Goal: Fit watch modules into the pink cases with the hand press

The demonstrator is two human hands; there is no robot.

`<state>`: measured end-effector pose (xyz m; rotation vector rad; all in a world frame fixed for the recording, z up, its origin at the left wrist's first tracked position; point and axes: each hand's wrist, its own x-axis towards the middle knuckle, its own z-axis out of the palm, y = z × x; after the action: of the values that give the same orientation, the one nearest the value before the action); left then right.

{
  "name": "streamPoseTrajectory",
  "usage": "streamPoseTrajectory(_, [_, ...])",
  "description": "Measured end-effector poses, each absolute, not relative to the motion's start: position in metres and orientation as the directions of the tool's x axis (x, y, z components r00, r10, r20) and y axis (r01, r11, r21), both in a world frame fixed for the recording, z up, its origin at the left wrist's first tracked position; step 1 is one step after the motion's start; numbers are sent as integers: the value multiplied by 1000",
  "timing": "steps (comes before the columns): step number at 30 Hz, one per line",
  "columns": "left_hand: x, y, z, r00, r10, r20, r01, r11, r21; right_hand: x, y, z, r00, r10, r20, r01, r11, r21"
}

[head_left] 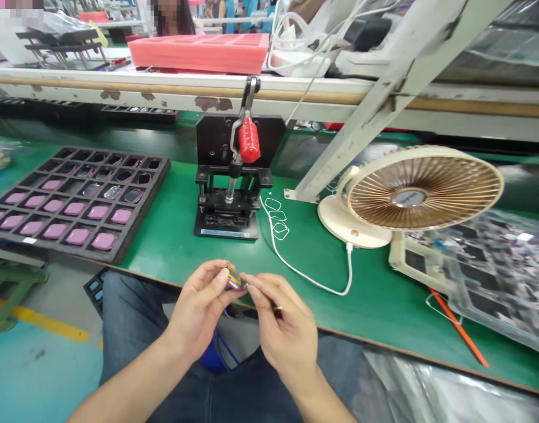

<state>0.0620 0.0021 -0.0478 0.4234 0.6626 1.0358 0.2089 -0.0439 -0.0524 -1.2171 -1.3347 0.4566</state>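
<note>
Between thumb and fingers, my left hand (pixel 199 302) grips a small purple case part (pixel 235 283) with a yellow strip inside it. My right hand (pixel 287 323) meets it from the right, its thumb and fingertips pinched at the part's edge. Whatever small piece those right fingertips may hold is too small to make out. Both hands are above the front edge of the green table (pixel 164 252). Beyond them stands a black toggle press (pixel 228 202) with a red handle (pixel 249 141).
At the left lies a black foam tray (pixel 120 249) holding several purple parts. Thin white gaskets (pixel 277 216) and a white cable lie right of the press. A cream fan (pixel 410 197), a clear box (pixel 494 288) and an orange stick (pixel 461 332) are at the right.
</note>
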Motion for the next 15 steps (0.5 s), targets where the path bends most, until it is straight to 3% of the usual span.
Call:
streamPoseTrajectory(7, [66,-7,-46,302,893,-334,-645,449,618,196,-51,-69,222,747,627,454,489,-744])
streamPoseTrajectory(15, [67,-14,-46,291,909,-297,-669,416,617,197,-53,-72,228,713,663,489,505,-712])
